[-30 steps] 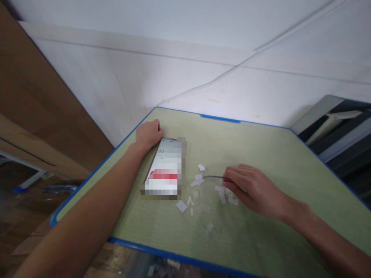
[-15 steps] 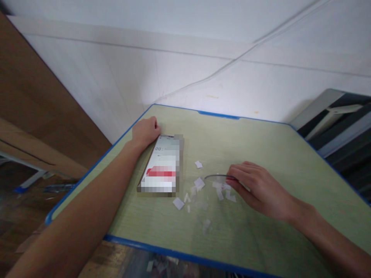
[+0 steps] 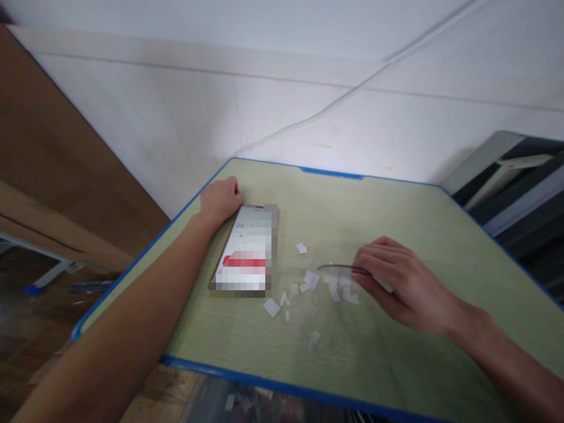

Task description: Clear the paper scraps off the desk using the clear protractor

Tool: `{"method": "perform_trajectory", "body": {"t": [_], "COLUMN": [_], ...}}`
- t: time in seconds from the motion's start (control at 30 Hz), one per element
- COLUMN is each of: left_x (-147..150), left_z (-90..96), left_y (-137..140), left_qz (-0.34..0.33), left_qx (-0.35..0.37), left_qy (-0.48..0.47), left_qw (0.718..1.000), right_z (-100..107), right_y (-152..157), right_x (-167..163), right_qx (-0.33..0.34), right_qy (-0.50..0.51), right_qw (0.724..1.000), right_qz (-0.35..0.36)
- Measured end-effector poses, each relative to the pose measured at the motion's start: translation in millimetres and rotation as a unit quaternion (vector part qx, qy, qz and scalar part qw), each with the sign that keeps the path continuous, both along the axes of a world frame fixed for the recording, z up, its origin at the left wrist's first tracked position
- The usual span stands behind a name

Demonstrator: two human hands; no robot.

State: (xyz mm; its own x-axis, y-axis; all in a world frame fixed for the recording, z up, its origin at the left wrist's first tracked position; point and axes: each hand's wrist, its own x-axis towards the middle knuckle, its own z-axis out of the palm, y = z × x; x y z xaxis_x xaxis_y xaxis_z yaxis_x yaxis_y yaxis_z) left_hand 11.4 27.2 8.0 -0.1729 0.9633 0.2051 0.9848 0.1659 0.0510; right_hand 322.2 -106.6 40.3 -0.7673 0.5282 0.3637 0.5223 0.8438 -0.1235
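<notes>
My right hand (image 3: pixel 392 279) pinches a thin, dark, curved pair of tweezers (image 3: pixel 337 267), its bent tip pointing left. Below and around that tip lie small white paper scraps (image 3: pixel 311 279), several of them clustered or overlapping, along with some clear flakes (image 3: pixel 314 339). Whether the tip touches a scrap is hard to tell. My left hand (image 3: pixel 221 197) rests as a closed fist on the table beside the top edge of a phone (image 3: pixel 247 247). The phone lies face up with a timer-like screen and a red bar, partly blurred out. Nothing shows in the left fist.
The pale green table (image 3: pixel 374 211) has a blue rim, with a white wall behind it. Brown cardboard (image 3: pixel 66 147) stands at the left. A folded grey frame (image 3: pixel 506 164) leans at the right. Below the front edge, a clear container (image 3: pixel 251 402) holds scraps.
My right hand and the tweezers have shifted slightly right and up. One white scrap near the tip now lies a little further right. My left hand has stayed still.
</notes>
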Motion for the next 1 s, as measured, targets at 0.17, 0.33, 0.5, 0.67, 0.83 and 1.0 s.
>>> {"method": "perform_trajectory", "body": {"t": [0.17, 0.33, 0.5, 0.67, 0.83, 1.0], "left_x": [0, 0, 1, 1, 1, 0], "left_z": [0.2, 0.7, 2.4, 2.2, 1.2, 0.8], "left_y": [0, 0, -1, -1, -1, 0], "left_qz": [0.000, 0.002, 0.000, 0.004, 0.001, 0.002], "left_qx": [-0.005, 0.000, -0.008, -0.003, -0.003, -0.002], "left_qy": [-0.001, -0.008, -0.004, -0.007, -0.011, -0.005], "left_qw": [1.000, 1.000, 1.000, 1.000, 1.000, 1.000], "right_z": [2, 3, 3, 7, 4, -7], "right_y": [-1, -2, -4, -7, -1, 8], "right_x": [0, 0, 0, 3, 4, -5], "right_qx": [0.002, 0.031, 0.045, 0.021, 0.053, 0.025], "right_qy": [-0.025, -0.008, -0.029, -0.044, -0.021, -0.043], "right_qw": [1.000, 0.999, 0.998, 0.999, 0.998, 0.997], "right_qz": [0.000, -0.010, -0.019, -0.010, -0.038, -0.066]}}
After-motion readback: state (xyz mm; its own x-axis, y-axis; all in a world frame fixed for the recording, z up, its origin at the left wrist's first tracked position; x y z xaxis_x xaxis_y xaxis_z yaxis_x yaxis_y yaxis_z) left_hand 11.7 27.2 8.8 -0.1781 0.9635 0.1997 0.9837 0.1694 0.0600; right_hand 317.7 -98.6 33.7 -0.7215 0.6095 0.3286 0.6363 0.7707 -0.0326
